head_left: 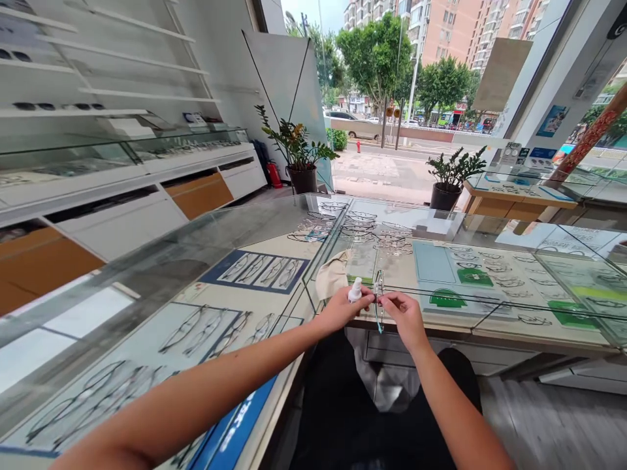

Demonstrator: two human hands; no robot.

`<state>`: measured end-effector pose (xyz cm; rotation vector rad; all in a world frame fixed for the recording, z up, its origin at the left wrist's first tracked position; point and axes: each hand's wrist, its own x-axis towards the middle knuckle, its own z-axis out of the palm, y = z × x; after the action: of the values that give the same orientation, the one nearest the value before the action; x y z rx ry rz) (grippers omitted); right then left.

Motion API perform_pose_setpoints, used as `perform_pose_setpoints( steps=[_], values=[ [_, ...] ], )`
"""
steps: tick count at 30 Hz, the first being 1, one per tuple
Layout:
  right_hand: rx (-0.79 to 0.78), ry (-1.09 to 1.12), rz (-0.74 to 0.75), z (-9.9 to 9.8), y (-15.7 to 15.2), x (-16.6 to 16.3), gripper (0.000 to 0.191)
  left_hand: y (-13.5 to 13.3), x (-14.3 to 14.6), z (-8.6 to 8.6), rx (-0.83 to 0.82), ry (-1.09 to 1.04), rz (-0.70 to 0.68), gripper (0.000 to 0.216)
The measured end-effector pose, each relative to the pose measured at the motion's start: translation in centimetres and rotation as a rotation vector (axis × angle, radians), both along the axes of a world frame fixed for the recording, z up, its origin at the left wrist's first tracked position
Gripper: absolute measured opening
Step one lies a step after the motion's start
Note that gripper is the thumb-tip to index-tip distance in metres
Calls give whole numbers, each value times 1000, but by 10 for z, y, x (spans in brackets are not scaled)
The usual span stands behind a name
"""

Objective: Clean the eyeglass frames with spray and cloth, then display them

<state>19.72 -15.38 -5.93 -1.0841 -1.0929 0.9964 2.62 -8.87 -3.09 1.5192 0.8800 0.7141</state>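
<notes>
A pair of eyeglasses (379, 284) is held up edge-on over the near edge of the glass counter, its temple tip pointing down and looking teal. My left hand (340, 309) pinches the frame from the left with thumb and fingers. From the other side, my right hand (406, 314) grips it with closed fingertips. A white spray bottle (356, 288) shows just past my left fingers; whether it stands on the counter or rests in that hand, I cannot tell. Beside it, a crumpled beige cloth (333, 277) lies on the glass.
Several loose glasses (362, 225) lie farther back on the counter (313, 203). Under the glass are framed rows of eyeglasses (262, 269) and green display cards (447, 298). Potted plants (301, 173) stand beyond, near the shopfront. Wall shelves and a white cabinet (117, 228) line the left.
</notes>
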Motion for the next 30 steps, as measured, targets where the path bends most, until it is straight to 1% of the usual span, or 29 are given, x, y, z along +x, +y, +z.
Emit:
perform_pose_setpoints(
  steps=[3, 8, 10, 13, 17, 19, 21, 24, 28, 30],
  values=[
    [-17, -20, -41, -2, -4, -5, 28, 3, -5, -5, -29, 14, -35, 52],
    [6, -62, -84, 2, -2, -10, 27, 6, -6, -7, -59, -10, -4, 51],
    [-4, -29, -101, 2, -1, -11, 27, 5, -5, -6, -67, -24, 0, 50],
    [-68, 53, -100, -1, 1, -11, 31, 3, -4, -3, -70, -41, -8, 48],
    [-146, 125, -8, -2, 2, -7, 29, 0, -4, 2, -69, -42, -31, 48],
    [-176, 193, 39, 1, 1, -3, 29, -2, -4, 3, -67, -32, -39, 47],
    [-224, 265, 117, 6, -2, 2, 30, -3, -4, 2, -47, -19, -53, 45],
    [-298, 302, 246, 13, -7, 14, 31, -6, -5, -1, 18, 6, -88, 40],
    [-343, 271, 271, 20, -18, 37, 34, -5, -7, -1, 138, 76, -122, 33],
    [-345, 208, 310, 23, -22, 52, 34, -2, -9, 1, 233, 122, -131, 29]
  ],
)
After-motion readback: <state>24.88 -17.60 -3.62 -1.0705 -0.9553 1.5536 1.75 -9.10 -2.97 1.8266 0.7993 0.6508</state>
